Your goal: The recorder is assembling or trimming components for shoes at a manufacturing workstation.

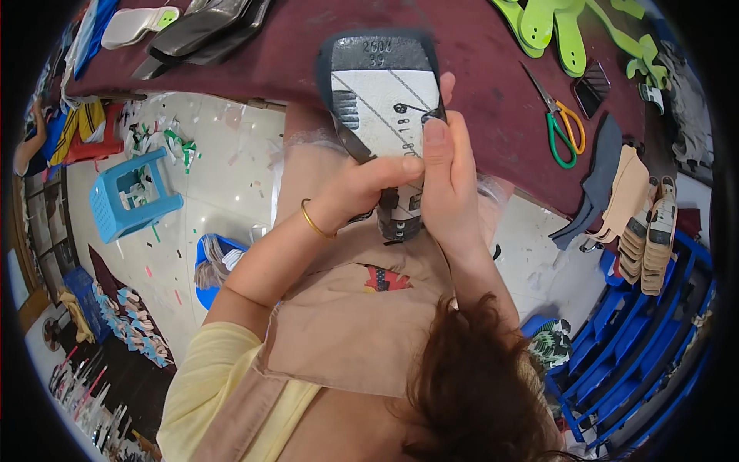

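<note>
Both my hands hold a shoe last point(377, 96) over the table's near edge, underside up. Its face is a white insole board with dark printed marks and slanting lines, dark grey at the wide far end. Black material wraps around its edge. My left hand point(373, 185) grips the left side, thumb laid across the board. On the right side, my right hand point(446, 173) has its fingers around the edge and its thumb pressed on the face. The two thumbs nearly meet. Most of the left fingers and the last's other side are hidden.
The dark red tabletop point(493, 85) bears scissors point(566, 127), a phone point(591, 88), lime-green cut pieces point(554, 31) and black pieces point(204, 38). Brown insoles point(650, 239) hang at the right by a blue rack point(631, 331). A blue stool point(135, 196) stands on the scrap-strewn floor.
</note>
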`<state>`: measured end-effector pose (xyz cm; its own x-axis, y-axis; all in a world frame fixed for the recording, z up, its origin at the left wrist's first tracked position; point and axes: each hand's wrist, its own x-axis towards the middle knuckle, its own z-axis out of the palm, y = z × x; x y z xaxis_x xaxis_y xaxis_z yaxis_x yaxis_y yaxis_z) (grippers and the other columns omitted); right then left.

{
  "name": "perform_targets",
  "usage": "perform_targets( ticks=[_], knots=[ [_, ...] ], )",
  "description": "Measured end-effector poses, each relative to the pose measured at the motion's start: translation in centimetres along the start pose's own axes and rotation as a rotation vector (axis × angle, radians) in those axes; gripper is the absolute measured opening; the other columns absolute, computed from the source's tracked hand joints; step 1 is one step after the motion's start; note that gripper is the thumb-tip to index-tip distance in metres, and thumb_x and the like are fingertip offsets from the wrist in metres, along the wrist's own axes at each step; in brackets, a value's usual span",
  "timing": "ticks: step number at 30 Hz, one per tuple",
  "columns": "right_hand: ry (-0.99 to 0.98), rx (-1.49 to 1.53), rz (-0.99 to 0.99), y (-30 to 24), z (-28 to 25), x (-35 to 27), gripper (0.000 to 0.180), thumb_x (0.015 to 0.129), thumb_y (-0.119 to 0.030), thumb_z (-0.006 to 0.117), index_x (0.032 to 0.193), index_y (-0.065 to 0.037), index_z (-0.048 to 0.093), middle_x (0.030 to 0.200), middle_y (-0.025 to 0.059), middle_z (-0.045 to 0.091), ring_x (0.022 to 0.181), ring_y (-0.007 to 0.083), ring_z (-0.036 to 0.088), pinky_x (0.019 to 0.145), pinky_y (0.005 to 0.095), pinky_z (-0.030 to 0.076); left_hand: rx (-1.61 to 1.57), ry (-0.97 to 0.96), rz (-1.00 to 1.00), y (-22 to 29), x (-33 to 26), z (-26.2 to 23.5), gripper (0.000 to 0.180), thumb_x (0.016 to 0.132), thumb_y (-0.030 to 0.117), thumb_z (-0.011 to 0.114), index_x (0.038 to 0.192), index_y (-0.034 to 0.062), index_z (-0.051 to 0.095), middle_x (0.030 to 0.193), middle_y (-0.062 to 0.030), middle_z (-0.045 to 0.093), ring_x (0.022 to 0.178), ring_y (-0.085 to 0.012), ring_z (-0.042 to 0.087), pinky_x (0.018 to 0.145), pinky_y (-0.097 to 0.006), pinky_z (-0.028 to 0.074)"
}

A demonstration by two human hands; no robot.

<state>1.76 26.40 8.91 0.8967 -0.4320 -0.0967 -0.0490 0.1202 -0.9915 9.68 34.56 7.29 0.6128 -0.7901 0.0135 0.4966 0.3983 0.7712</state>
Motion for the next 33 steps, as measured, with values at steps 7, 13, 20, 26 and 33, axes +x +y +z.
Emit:
perform_targets(
  ticks=[7,13,20,26,33],
  knots=[
    [0.085,0.186,-0.004,0.1,-3.2,0.0,0.031,0.096,-0.03,0.051,0.11,-0.003,0.049,0.102,0.0038,0.053,0.094,0.0086,0.05,0.081,0.0241,0.042,-0.257,-0.023,-0.059,-0.6,0.7,-0.8,0.081,0.069,0.025,0.064,0.139,-0.0007,0.033,0.139,-0.0174,0.042,0.124,-0.0282,0.045,0.105,-0.04,0.037],
    [0.001,-0.149,0.056,-3.0,-4.0,1.4,0.021,0.089,-0.015,0.063,0.077,-0.003,0.051,0.067,-0.0002,0.052,0.065,0.0063,0.057,0.057,0.0203,0.043,0.104,-0.071,-0.148,1.4,-0.2,-1.4,0.07,0.073,0.015,0.066,0.135,-0.0001,0.037,0.125,-0.0132,0.052,0.104,-0.0199,0.057,0.091,-0.034,0.047],
    [-0.116,-0.832,-0.204,-2.9,-4.3,2.5,0.026,0.09,-0.019,0.054,0.074,0.0,0.048,0.066,0.0145,0.052,0.06,0.032,0.057,0.054,0.0382,0.043,0.387,-0.14,-0.167,1.0,-0.8,-2.3,0.032,0.084,0.011,0.063,0.113,0.0024,0.053,0.096,-0.0016,0.059,0.086,-0.0094,0.056,0.072,-0.024,0.048],
    [-0.035,-0.543,-0.242,-1.8,-2.9,2.4,0.022,0.091,-0.016,0.053,0.077,0.0,0.049,0.067,0.0131,0.052,0.059,0.0314,0.053,0.056,0.0376,0.043,0.265,-0.101,-0.161,-0.7,-0.1,-1.6,0.027,0.087,0.013,0.058,0.111,0.0029,0.053,0.093,-0.0032,0.058,0.078,-0.0095,0.054,0.067,-0.025,0.046],
    [-0.12,-0.187,-0.081,-1.2,-5.8,2.0,0.045,0.077,-0.01,0.073,0.115,-0.003,0.049,0.093,0.0048,0.058,0.087,0.0102,0.054,0.08,0.0262,0.045,-0.127,-0.042,0.013,0.3,6.0,-2.9,0.055,0.091,0.045,0.036,0.113,-0.0024,0.052,0.083,-0.012,0.064,0.082,-0.0198,0.062,0.076,-0.029,0.049]
  ],
)
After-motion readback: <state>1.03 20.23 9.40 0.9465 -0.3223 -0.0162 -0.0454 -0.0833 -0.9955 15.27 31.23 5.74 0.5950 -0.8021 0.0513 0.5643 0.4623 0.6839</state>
